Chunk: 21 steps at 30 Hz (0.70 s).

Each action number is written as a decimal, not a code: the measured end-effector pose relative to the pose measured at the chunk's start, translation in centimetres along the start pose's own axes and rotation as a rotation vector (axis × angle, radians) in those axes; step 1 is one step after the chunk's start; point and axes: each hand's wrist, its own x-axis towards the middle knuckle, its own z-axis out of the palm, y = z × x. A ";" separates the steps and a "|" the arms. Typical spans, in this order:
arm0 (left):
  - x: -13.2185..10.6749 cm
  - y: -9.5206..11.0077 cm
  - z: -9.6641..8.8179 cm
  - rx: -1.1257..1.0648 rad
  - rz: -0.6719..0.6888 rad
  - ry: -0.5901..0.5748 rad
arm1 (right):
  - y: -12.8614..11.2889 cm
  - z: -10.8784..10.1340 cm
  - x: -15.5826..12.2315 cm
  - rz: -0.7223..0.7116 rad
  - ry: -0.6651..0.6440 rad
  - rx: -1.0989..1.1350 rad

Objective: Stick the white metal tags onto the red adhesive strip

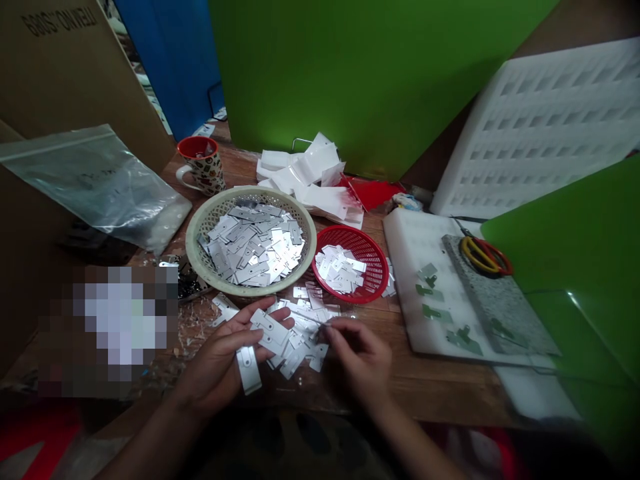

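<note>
Left hand [217, 363] nearest, fingers curled around several metal strips [267, 330]. Right hand [357, 357] has fingertips drawn together at loose pile [305, 320] between hands; actual hold unclear. Step looks like picking singles. Overlapping pieces want fine pinch.

Red basket [373, 248], silvery-white strips [280, 337]

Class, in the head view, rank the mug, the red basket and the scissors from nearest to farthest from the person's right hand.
1. Red basket, just beyond the right hand.
2. Scissors, off to the right.
3. Mug, far back left.
</note>
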 end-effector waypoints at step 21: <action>0.0 0.3 0.5 0.059 -0.022 0.051 | -1.4 0.5 1.8 0.806 -0.042 0.617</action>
